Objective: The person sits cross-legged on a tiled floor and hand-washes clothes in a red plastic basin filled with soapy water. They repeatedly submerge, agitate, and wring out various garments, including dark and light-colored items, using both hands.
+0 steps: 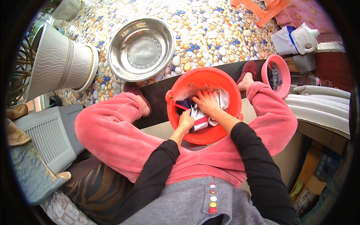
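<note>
Between my knees stands a red plastic bucket (205, 137) holding soapy foam (187, 91) and a wet white garment (222, 98) with navy and red parts. My left hand (186, 121) grips the garment's dark-edged part near the bucket's left side. My right hand (206, 103) lies on the cloth to the right of it, fingers spread over the fabric and their tips partly hidden; whether it pinches any cloth is unclear. Beyond the bucket, to the left, a shiny metal basin (143, 50) rests on the pebble-patterned floor.
A pink basin (287, 81) with grey cloth sits at the right, below a white detergent jug (302, 39) and a white bucket (281, 42). A white planter (62, 59) stands at the left. An orange stool (264, 14) is at the top right. White radiator-like ribs (317, 109) line the right.
</note>
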{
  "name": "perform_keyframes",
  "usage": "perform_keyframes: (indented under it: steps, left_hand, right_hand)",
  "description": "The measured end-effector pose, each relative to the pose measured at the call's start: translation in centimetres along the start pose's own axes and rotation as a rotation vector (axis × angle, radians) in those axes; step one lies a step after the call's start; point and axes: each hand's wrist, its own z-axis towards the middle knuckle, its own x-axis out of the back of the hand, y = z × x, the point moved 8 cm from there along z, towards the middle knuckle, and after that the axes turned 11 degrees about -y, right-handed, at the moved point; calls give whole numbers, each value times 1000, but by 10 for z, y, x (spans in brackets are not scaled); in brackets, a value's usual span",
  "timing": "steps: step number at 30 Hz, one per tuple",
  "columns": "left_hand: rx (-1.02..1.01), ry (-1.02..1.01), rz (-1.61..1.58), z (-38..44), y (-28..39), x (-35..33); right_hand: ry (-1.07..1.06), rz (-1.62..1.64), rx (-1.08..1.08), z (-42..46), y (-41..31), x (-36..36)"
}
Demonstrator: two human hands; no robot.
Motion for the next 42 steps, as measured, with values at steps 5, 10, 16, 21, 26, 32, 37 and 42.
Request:
perform_keyframes:
  steps: [5, 10, 16, 21, 26, 32, 37, 42]
  left_hand:
    - [-4, -94, 109, -19, 22, -3]
    - [5, -89, -23, -1, 3, -6]
    - [48, 17, -169, 17, -19, -3]
    - [78, -76, -135, 1, 5, -6]
    - [16, 8, 76, -14, 16, 5]
    - [-81, -98, 400, -30, 45, -15]
    - [92, -35, 191, -21, 32, 1]
    - [31, 45, 72, -4, 13, 3]
  right_hand:
    - [-11, 540, -497, 37, 67, -8]
    - [7, 807, -412, 19, 108, 3]
    - [-161, 714, 97, -41, 27, 91]
    - [6, -74, 150, -55, -6, 32]
    - [-21, -83, -103, 11, 8, 0]
    - [-105, 586, -528, 32, 79, -16]
    - [-59, 736, -260, -5, 76, 72]
    - [-115, 456, 153, -63, 24, 89]
